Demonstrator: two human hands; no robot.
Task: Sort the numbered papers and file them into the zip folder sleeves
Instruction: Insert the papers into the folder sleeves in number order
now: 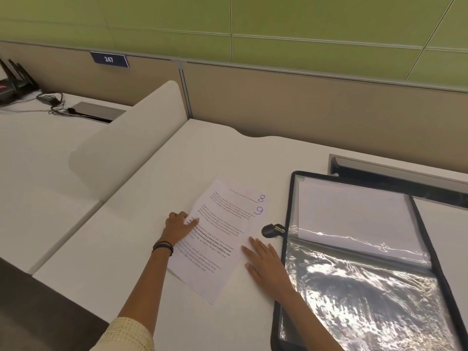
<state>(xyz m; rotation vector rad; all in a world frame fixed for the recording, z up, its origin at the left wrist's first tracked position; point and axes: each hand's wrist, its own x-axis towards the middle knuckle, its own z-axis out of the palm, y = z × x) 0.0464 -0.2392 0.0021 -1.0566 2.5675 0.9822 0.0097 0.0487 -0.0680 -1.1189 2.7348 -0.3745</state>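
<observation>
The left hand [178, 225] is pressing flat on the papers [217, 249]; the right hand [266, 259] is lying flat, fingers straight, between them and the open folder [288, 198] on the table [121, 249].

papers [222, 231] marked 8, 9, sign [109, 59] 247

Single view: head-worn wide-angle camera, facing forward and steeply down over white desk top [207, 153].

Close range: forearms enter from bottom edge; left hand [177, 228] and right hand [266, 259] sit near frame centre.

Stack of white printed sheets with blue handwritten numbers [220, 239] lies between fingers of both hands.

Open black-edged zip folder with glossy clear sleeves [354, 287] just right of right fingers, cut by right and bottom edges.

Beyond fingertips: beige partition panel [304, 105], then green wall [253, 16] at top.

Straight lines bow toward frame edges.
</observation>
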